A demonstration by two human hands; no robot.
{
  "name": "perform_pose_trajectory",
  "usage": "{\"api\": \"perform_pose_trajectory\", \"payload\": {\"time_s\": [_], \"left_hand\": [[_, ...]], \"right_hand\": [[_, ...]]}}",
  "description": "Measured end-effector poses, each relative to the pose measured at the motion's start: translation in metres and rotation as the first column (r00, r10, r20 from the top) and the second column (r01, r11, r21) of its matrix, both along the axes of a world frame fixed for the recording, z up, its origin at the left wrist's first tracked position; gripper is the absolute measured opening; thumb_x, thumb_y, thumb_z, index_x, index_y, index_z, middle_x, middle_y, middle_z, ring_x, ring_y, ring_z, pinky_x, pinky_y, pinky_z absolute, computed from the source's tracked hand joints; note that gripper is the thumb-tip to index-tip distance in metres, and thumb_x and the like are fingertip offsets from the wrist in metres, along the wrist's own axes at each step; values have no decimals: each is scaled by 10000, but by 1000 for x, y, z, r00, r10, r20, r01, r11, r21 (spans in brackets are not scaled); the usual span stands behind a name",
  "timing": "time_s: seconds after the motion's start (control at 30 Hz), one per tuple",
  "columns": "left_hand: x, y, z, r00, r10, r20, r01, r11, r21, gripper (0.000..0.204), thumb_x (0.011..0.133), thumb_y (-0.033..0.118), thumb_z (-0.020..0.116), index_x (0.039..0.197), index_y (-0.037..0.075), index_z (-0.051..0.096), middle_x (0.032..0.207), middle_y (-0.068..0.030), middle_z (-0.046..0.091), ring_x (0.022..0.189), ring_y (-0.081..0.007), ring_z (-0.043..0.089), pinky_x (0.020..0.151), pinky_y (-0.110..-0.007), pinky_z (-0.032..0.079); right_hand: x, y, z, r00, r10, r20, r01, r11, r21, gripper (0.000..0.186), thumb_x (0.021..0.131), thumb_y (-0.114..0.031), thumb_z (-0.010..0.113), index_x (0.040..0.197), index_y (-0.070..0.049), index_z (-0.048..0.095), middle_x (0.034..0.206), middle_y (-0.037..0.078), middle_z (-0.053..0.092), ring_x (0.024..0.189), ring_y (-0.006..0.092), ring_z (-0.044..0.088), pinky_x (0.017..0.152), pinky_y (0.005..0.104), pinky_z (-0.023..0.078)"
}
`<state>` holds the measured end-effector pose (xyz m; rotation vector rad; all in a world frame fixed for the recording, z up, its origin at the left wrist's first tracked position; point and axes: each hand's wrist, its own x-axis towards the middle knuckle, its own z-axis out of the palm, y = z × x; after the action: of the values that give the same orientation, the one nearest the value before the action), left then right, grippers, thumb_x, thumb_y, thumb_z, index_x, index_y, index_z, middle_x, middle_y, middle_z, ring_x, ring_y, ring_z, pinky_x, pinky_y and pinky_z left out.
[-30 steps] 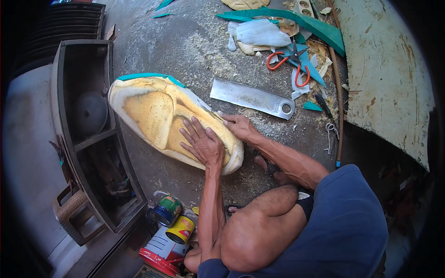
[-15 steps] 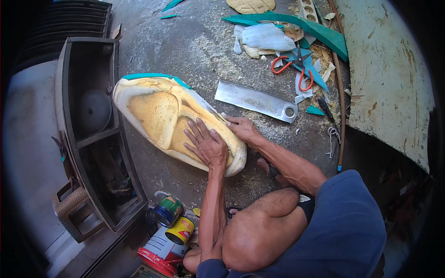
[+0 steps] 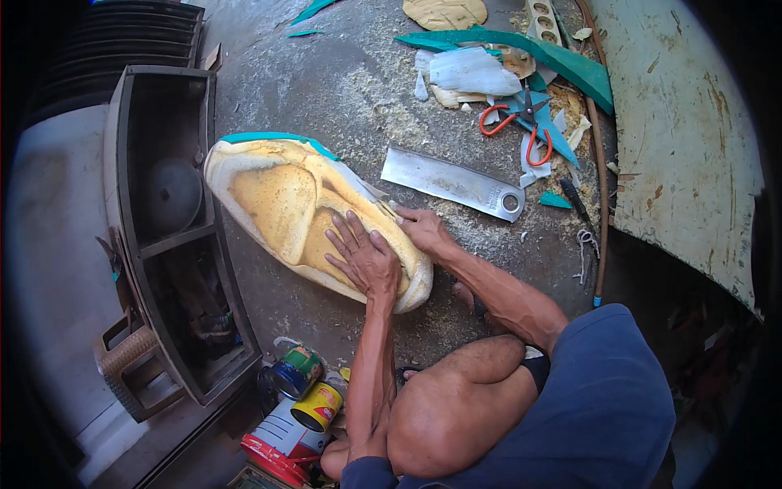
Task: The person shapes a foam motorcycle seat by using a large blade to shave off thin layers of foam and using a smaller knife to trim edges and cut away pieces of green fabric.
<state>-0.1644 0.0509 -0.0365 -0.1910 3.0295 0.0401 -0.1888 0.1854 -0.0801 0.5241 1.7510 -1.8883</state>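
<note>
"Largest container you see?"
"From my remote seat, the dark open box (image 3: 177,243): a dull round thing (image 3: 174,196) in its upper compartment, shapes too dim to name in the lower."
"The foam piece (image 3: 273,204)?"
"On the floor (image 3: 342,326), left hand (image 3: 366,262) flat upon it, fingers spread. The right hand's (image 3: 420,230) fingers curl at its edge; I can't tell what they pinch. The yellow tin's (image 3: 318,405) contents stay hidden from me."

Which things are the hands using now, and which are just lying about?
In use:
foam, with the left hand flat on it
and the right hand at its edge

Seemingly just lying about:
scissors
metal plate
stick
yellow can
</note>
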Motion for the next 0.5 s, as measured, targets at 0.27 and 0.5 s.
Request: {"api": "perform_pose_trajectory", "payload": {"time_s": [0.27,0.5], "left_hand": [[-5,0,-3,1000,-7,-29,6,999,-46,629,1063,363,366,1650,157,269,1737,-116,151,1594,-404,91,1207,-705,39],[0,0,-1,1000,-6,-21,6,1000,-3,632,1058,357,382,1651,166,271,1740,-104,147,1595,-401,90,1210,-703,39]], "right_hand": [[-6,5,8,998,8,56,-4,998,-69,457,1016,-269,635,1435,-89,610,1362,141,683,1166,183,657,996,305,510],[-3,3,11,994,19,107,-17,1000,-16,450,1016,-245,623,1444,-105,605,1359,163,682,1186,204,657,1016,307,499]]}}
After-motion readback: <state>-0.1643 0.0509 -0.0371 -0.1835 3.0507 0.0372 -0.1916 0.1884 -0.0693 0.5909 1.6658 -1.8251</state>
